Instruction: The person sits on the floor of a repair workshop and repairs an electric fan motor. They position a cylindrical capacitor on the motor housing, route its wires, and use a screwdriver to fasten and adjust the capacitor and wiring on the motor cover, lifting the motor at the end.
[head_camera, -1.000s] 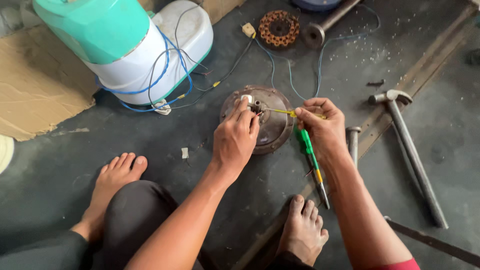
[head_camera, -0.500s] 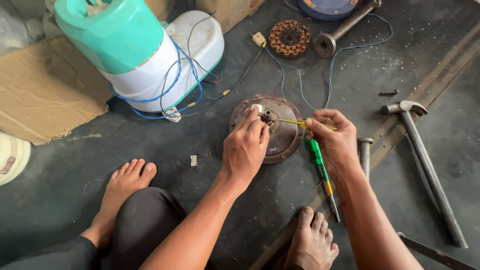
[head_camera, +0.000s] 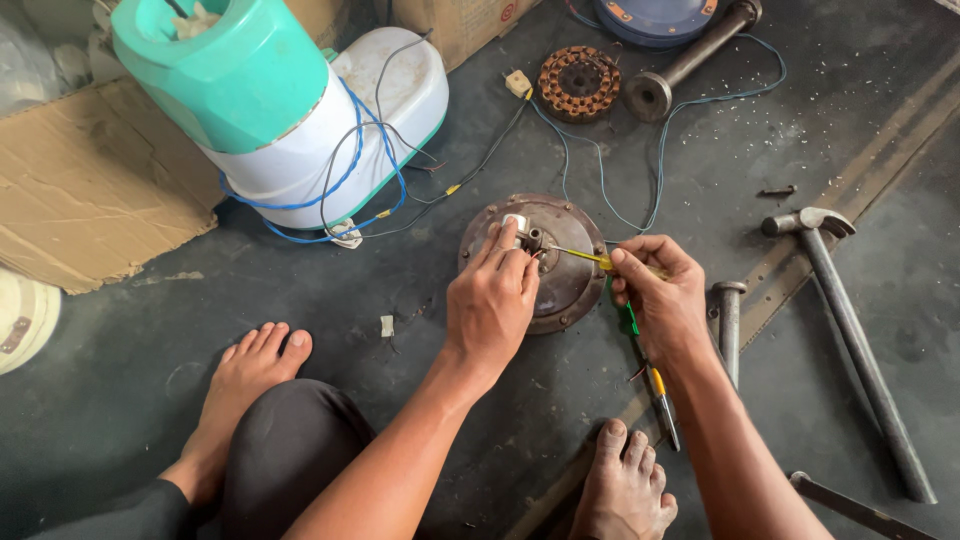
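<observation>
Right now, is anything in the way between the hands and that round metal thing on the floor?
No, nothing visible. The left hand already rests on the round metal cover, fingers at its middle. The right hand holds a thin yellow tool whose tip reaches that same middle spot.

Repair wkshop, hammer (head_camera: 850, 330), motor winding (head_camera: 579, 84)

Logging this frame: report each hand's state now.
Left hand: fingers pinched on the hub of the round motor cover.
Right hand: closed, holding a yellow-handled screwdriver.
</observation>
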